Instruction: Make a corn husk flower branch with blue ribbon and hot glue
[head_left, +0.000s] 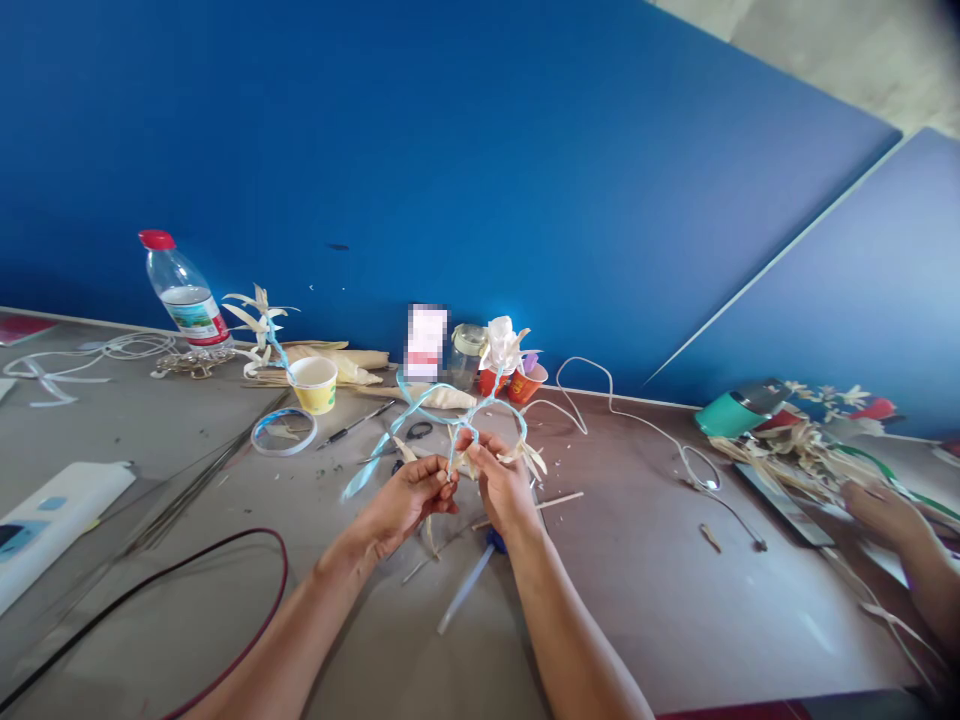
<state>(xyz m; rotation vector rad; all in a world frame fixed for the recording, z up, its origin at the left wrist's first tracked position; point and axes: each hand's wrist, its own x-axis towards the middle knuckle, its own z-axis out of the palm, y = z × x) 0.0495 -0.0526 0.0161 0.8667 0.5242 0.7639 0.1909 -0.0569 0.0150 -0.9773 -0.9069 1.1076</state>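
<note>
My left hand (409, 500) and my right hand (501, 485) meet over the middle of the grey table (645, 590). Both are closed in a pinch on a stem wrapped in light blue tape (451, 462), which carries pale dried-leaf petals (529, 458). The blue wrapped wire loops up and round above my right hand. A loose end of blue tape (367, 470) trails down to the left of my left hand.
A yellow paper cup (315, 384), a roll of tape (283, 432), a pen, scissors (414, 432) and a plastic water bottle (186, 296) lie behind. Red cups (525, 382) hold a pale flower. Another person's hand (885, 510) rests among husks at right. A dark cable (225, 590) curves at left.
</note>
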